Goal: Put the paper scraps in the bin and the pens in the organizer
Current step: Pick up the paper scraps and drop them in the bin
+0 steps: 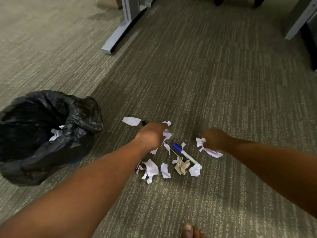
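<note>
My left hand (151,134) is closed on white paper scraps, above the pile on the carpet. My right hand (217,139) grips more white scraps (210,152) that hang below it. Several white scraps (151,169) and a crumpled brown piece (181,167) lie on the floor between my arms. A blue-capped white marker (185,153) rests among them, and a black pen tip (143,123) pokes out behind my left hand. One larger scrap (131,121) lies farther out. The bin with a black liner (42,134) stands to the left and holds a few scraps. No organizer is in sight.
Grey metal desk legs (118,31) stand on the carpet at the back left, and another (298,19) at the back right. A dark object (311,42) sits at the right edge. My bare toe (190,231) shows at the bottom.
</note>
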### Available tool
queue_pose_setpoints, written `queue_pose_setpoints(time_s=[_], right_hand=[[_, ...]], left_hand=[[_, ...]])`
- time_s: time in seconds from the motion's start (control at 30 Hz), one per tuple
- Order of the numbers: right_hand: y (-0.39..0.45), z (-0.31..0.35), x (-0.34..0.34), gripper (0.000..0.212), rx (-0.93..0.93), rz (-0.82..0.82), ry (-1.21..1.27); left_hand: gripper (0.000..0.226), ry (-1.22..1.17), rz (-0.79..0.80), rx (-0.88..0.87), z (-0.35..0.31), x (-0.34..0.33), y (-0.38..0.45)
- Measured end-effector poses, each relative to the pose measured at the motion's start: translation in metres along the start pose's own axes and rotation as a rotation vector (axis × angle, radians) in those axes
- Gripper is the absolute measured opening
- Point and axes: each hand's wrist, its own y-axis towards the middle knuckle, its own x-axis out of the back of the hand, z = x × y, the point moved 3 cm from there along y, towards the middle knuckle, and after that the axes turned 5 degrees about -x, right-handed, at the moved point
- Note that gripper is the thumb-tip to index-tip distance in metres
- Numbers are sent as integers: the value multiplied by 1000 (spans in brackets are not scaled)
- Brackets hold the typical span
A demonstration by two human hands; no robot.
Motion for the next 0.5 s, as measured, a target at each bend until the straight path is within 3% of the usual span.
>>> queue_pose_setpoints(time_s=[0.2, 0.33, 0.5], right_hand=[[17, 32, 67, 12, -19, -123, 139], [20, 84, 112, 14, 24, -160, 288], [20, 155, 147, 16, 87, -174, 296]], left_hand=[[23, -53, -190, -25, 19, 27, -27], [17, -69, -283, -18, 25, 51, -41], [9, -6, -453, -6, 36, 80, -61]])
